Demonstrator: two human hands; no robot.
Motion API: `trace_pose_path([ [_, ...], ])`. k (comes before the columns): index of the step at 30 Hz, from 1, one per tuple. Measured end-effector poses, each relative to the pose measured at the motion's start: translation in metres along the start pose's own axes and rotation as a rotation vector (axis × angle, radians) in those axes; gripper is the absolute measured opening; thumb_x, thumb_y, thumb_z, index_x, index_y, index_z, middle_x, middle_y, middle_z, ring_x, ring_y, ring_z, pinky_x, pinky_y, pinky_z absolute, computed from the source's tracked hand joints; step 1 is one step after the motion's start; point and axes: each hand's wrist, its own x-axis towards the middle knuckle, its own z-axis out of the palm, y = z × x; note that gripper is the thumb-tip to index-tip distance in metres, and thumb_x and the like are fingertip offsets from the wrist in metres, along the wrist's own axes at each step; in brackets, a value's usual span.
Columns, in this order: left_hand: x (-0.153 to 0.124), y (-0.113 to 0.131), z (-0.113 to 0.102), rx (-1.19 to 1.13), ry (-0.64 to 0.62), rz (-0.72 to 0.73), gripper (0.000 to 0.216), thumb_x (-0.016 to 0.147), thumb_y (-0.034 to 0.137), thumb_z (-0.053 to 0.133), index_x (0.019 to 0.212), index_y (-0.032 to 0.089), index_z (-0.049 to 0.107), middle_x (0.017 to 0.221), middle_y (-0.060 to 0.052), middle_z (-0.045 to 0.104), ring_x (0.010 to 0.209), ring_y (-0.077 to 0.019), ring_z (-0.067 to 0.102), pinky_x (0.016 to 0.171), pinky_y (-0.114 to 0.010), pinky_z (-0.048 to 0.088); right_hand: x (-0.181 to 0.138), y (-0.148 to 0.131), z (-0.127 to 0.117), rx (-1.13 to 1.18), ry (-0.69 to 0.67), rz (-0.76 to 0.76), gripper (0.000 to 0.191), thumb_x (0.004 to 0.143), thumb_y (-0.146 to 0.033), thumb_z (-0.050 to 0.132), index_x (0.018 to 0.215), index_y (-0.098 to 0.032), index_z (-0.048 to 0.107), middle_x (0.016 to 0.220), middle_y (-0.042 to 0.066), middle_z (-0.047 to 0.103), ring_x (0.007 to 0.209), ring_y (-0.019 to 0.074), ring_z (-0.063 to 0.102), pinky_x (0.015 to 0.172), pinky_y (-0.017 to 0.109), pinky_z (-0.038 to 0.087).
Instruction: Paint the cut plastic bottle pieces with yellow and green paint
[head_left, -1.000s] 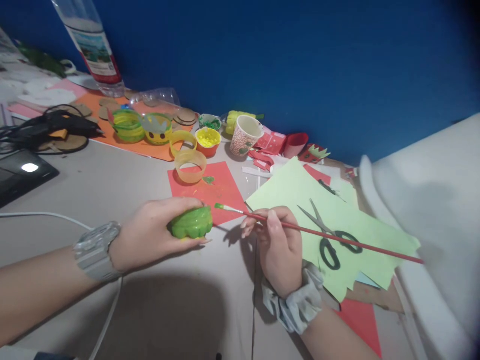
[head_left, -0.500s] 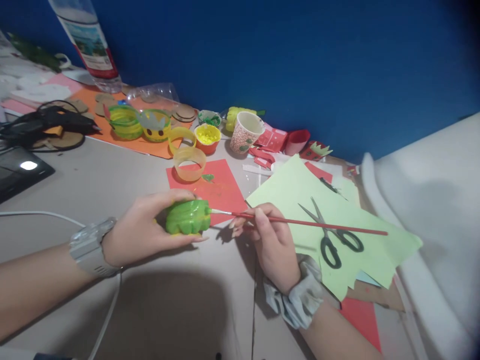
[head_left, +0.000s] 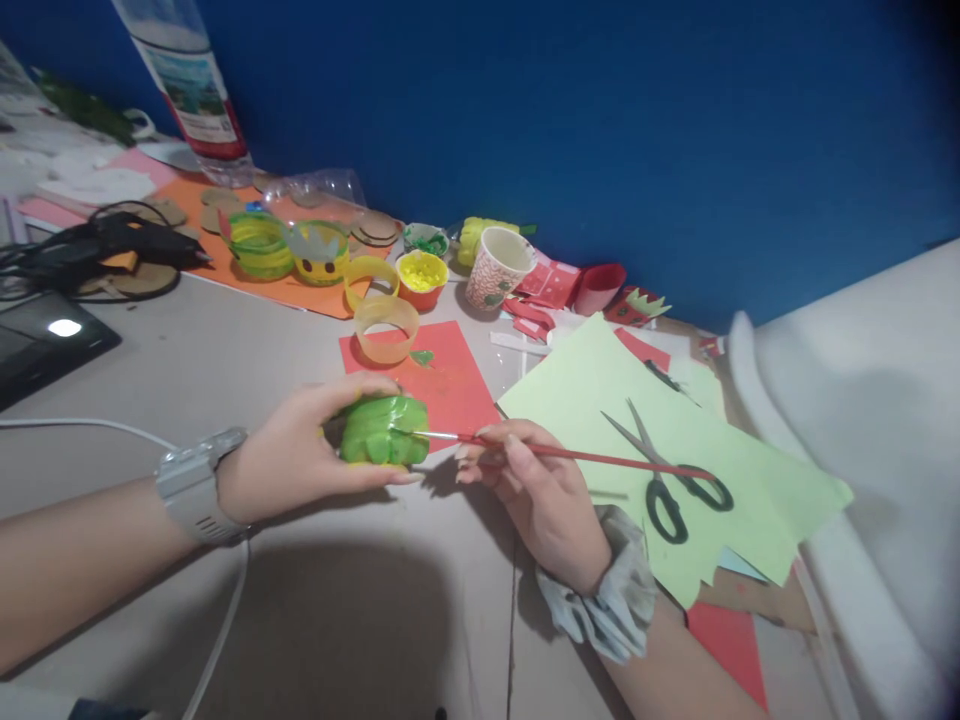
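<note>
My left hand [head_left: 300,455] is closed round a green-painted plastic bottle bottom [head_left: 382,430], held just above the grey table [head_left: 225,350]. My right hand [head_left: 536,490] pinches a thin red paintbrush [head_left: 585,457]; its tip touches the right side of the green piece. A watch sits on my left wrist and a grey scrunchie on my right wrist.
Black-handled scissors [head_left: 660,470] lie on light green paper [head_left: 600,390]. A red sheet [head_left: 450,385], an orange ring [head_left: 385,328], a yellow paint cup [head_left: 422,277], a paper cup [head_left: 495,265], a glue gun [head_left: 112,245] and a bottle [head_left: 195,80] stand behind. A white surface [head_left: 862,400] rises on the right.
The brush tip, a short way from the green piece a second ago, now rests against its right side. My left hand has turned the piece slightly.
</note>
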Motion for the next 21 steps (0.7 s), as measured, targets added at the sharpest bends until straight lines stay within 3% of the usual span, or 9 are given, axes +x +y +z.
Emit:
trace_pose_path([
  [7,-0.0004,-0.0006,-0.0008,-0.069,-0.003,-0.042,0.059,0.063,0.055,0.078,0.109,0.022,0.062,0.105,-0.006,0.072,0.095,-0.0271,0.069,0.087,-0.037,0.058,0.0020,-0.0047,-0.0010,-0.025,0.020,0.009,0.013,0.088,-0.035,0.068,0.092,-0.025,0.075,0.084,0.002,0.075,0.079,0.0133,0.071,0.075,0.025,0.061],
  [12,-0.0009,0.0017,-0.0013,-0.050,-0.007,-0.011,0.057,0.062,0.053,0.079,0.106,0.021,0.064,0.101,-0.005,0.073,0.092,-0.0268,0.069,0.086,-0.036,0.058,0.0003,-0.0031,-0.0002,-0.025,-0.074,0.015,0.016,0.094,-0.033,0.061,0.098,-0.026,0.075,0.092,0.002,0.075,0.087,0.0134,0.072,0.079,0.026,0.061],
  [17,-0.0008,0.0009,-0.0002,-0.065,0.023,-0.054,0.056,0.065,0.052,0.079,0.109,0.020,0.063,0.107,-0.007,0.072,0.097,-0.0270,0.069,0.088,-0.038,0.058,0.0032,-0.0064,-0.0047,-0.097,0.020,-0.002,0.015,0.092,-0.033,0.062,0.094,-0.025,0.075,0.091,0.003,0.075,0.085,0.0143,0.072,0.075,0.026,0.062],
  [21,-0.0003,0.0026,0.0008,-0.073,0.012,-0.050,0.060,0.063,0.054,0.080,0.110,0.021,0.063,0.109,-0.006,0.072,0.099,-0.0281,0.068,0.093,-0.039,0.057,0.0062,-0.0062,-0.0044,-0.064,-0.020,0.007,0.016,0.091,-0.036,0.064,0.095,-0.025,0.075,0.090,0.002,0.076,0.083,0.0146,0.072,0.077,0.029,0.062],
])
